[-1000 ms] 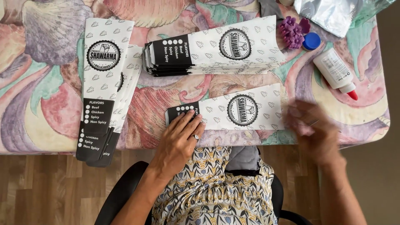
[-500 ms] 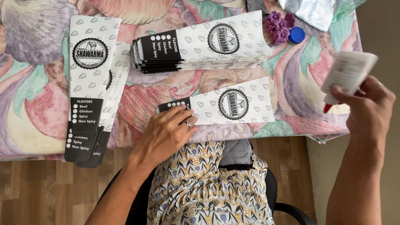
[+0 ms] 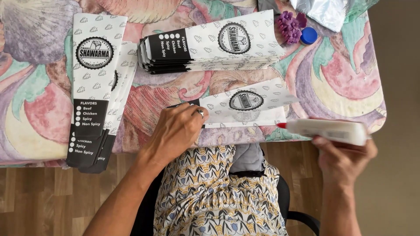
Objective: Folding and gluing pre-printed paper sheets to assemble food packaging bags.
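Since half a second ago, the right hand (image 3: 345, 159) has been swinging the white glue bottle (image 3: 329, 130) down from where it was raised at the table's right edge, and it is now lying level, its red tip pointing left, right at the right end of the paper sleeve (image 3: 247, 108). Fingers are closing around the bottle from below, gripping it firmly. Meanwhile the left hand (image 3: 177, 131) is staying put, resting palm-down with its fingers curled over the sleeve's dark left end, pinning it against the patterned tablecloth (image 3: 341, 83); a ring is showing on one finger. That sleeve is lying flat near the table's front edge, its upper flap appearing to be lifting open along the long side. Behind it a stack of printed sleeves (image 3: 210, 46) is sitting crosswise, and another pile of sleeves (image 3: 98, 87) is lying lengthwise at the left. A blue cap (image 3: 309, 36) is resting just beside a purple flower-shaped thing (image 3: 289, 25) near the far edge.
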